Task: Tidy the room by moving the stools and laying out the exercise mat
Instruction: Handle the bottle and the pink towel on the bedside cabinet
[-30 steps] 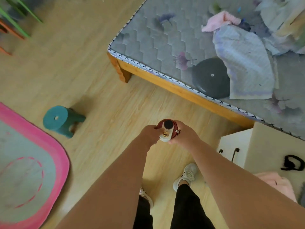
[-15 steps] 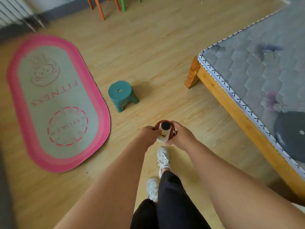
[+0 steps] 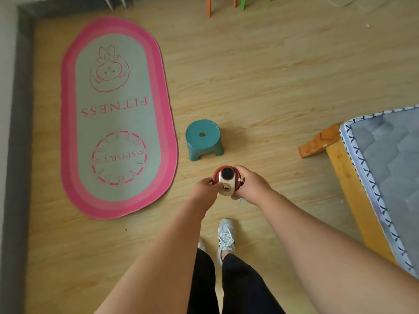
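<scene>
Head view, down past two bare forearms. Left hand (image 3: 205,189) and right hand (image 3: 250,185) close together, fingers of both curled round the sides of a small red-and-cream container with a round black top (image 3: 227,180), gripped upright between them, a small gold-coloured button on its near face. Just beyond the hands, standing on its legs on the light wooden plank floor (image 3: 260,87): a teal round-topped plastic stool (image 3: 202,138), hole in the middle of its seat, apart from both hands and untouched. Further out to the left of the left hand, just beside the stool but not touching it: a pink-rimmed oval exercise mat with a grey-green centre (image 3: 118,114), flat on the floor, printed with a cartoon figure, FITNESS and a clock-like SPORT ring, lettering upside down from here. To the right of the right hand, well apart: corner of a bed with a yellow wooden frame (image 3: 347,184) and a grey quilted mattress (image 3: 390,159). Far beyond the hands, at the top edge: orange and green furniture legs (image 3: 208,7), cut off, kind not clear. Below the hands, nearer the body: black trousers (image 3: 240,284) and a white laced trainer (image 3: 225,236) on the floor.
</scene>
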